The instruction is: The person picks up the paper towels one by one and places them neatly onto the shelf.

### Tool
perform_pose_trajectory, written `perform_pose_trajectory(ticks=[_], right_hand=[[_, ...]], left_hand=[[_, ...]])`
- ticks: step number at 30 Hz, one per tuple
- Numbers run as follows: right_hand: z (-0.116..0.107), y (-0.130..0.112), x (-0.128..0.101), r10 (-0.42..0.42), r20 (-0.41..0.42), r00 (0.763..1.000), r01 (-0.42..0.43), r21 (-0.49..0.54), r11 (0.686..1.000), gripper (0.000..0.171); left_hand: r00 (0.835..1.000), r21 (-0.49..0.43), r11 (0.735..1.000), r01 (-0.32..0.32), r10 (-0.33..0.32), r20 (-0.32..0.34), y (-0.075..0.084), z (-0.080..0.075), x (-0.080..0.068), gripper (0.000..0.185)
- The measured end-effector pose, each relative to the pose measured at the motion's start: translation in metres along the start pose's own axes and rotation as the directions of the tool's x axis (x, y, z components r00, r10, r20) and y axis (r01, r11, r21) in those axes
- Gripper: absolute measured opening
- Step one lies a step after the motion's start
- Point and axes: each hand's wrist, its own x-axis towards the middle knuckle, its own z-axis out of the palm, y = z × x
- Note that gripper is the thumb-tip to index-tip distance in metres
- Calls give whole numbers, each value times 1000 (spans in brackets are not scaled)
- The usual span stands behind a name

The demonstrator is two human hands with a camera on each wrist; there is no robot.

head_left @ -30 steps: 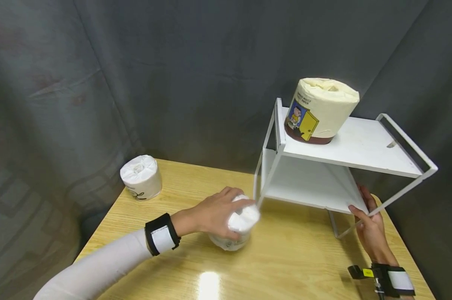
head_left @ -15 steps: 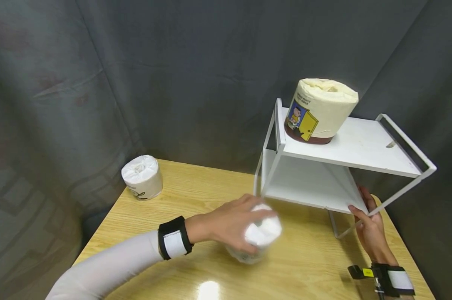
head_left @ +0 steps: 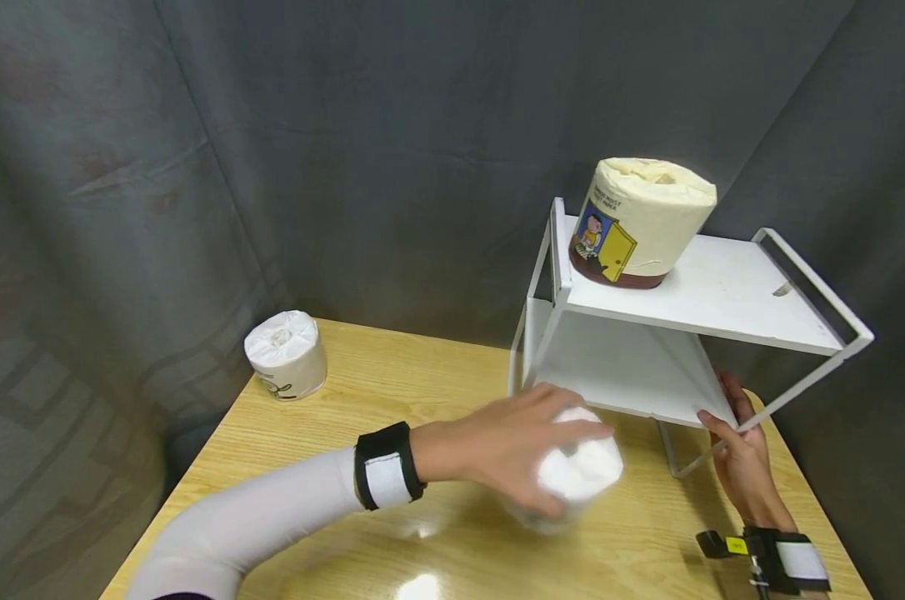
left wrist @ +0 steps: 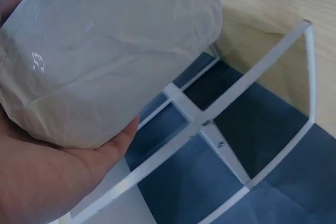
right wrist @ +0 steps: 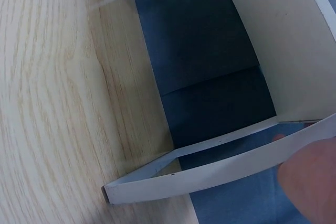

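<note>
In the head view my left hand point(head_left: 516, 446) grips a white wrapped toilet roll point(head_left: 583, 468), fingers spread around its top and side, in front of the white two-tier shelf point(head_left: 752, 292). That roll is blurred and seems held off the table. Up close in the left wrist view, the roll's wrapper point(left wrist: 115, 51) fills the palm, with the shelf's white frame point(left wrist: 226, 98) behind. At the shelf's lower right corner, my right hand point(head_left: 748, 458) holds the frame between thumb and fingers. Part of its thumb point(right wrist: 312, 179) shows beside the frame bar point(right wrist: 220, 174) in the right wrist view.
A larger cream toilet roll point(head_left: 651, 221) with a cartoon print stands on the shelf's top tier, at the left. Another white wrapped roll point(head_left: 286, 356) stands at the wooden table's point(head_left: 377, 358) back left corner. Dark grey curtain point(head_left: 392, 167) hangs behind and along the sides.
My left hand has carried the white toilet roll rightward across the front of the shelf. The right hand, the shelf and the other rolls have stayed put.
</note>
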Motion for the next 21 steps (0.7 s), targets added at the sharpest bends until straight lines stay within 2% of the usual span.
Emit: perform_pose_trajectory(ticks=[11, 21], right_hand=[[0, 0, 0, -1, -4, 1000, 1, -26, 1000, 71], [0, 0, 0, 16, -15, 1000, -17, -28, 999, 72]], left_hand=[[999, 13, 999, 38, -39, 11, 8, -22, 24, 97], [996, 59, 995, 82, -84, 33, 22, -31, 47, 99]])
